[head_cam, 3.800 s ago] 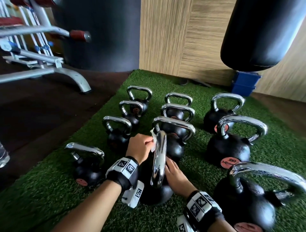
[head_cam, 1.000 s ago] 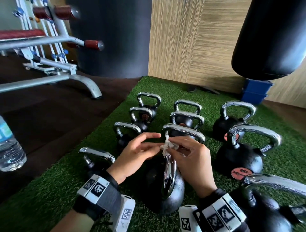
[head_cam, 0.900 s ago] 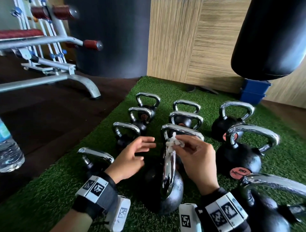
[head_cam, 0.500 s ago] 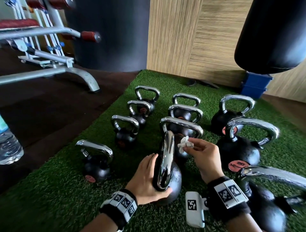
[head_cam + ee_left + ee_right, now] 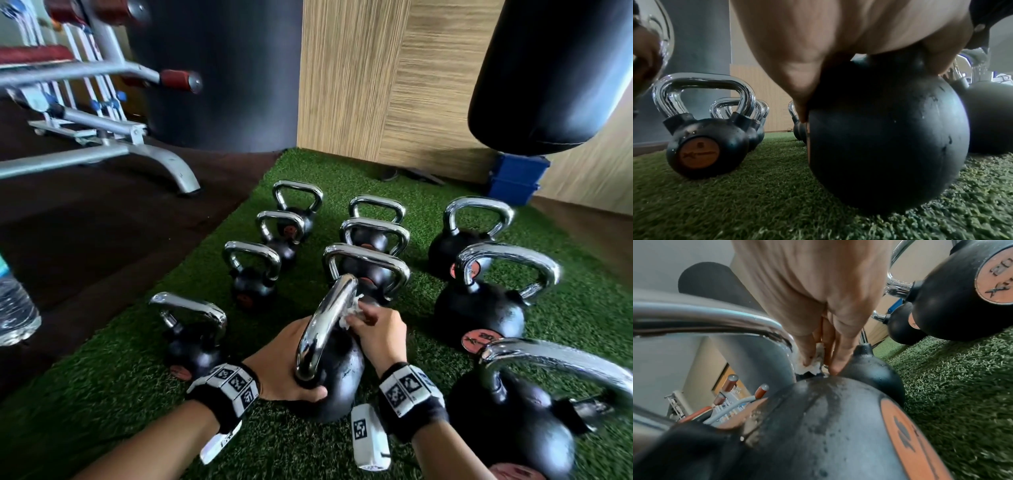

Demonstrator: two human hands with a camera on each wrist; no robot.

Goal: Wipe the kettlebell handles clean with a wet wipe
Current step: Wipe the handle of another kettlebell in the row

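The nearest middle kettlebell (image 5: 342,380) is black with a chrome handle (image 5: 329,325) turned end-on to me. My left hand (image 5: 284,368) grips its body just under the handle's near leg, thumb in front; in the left wrist view the palm sits on top of the ball (image 5: 885,138). My right hand (image 5: 375,327) pinches a crumpled white wet wipe (image 5: 350,311) against the right side of the handle near its far end. In the right wrist view the fingertips press the wipe (image 5: 810,365) low on the handle's far leg (image 5: 774,331), where it meets the body.
Several other chrome-handled kettlebells stand in rows on the green turf (image 5: 113,394); a big one (image 5: 513,428) is close at my right. A water bottle (image 5: 13,308) stands at the left edge. A bench frame (image 5: 102,150), a hanging black bag (image 5: 555,68) and a blue box (image 5: 517,178) lie beyond.
My left hand let go of the wipe and dropped to grip the kettlebell's body. My right hand kept the wipe and brought it down against the right side of the handle.
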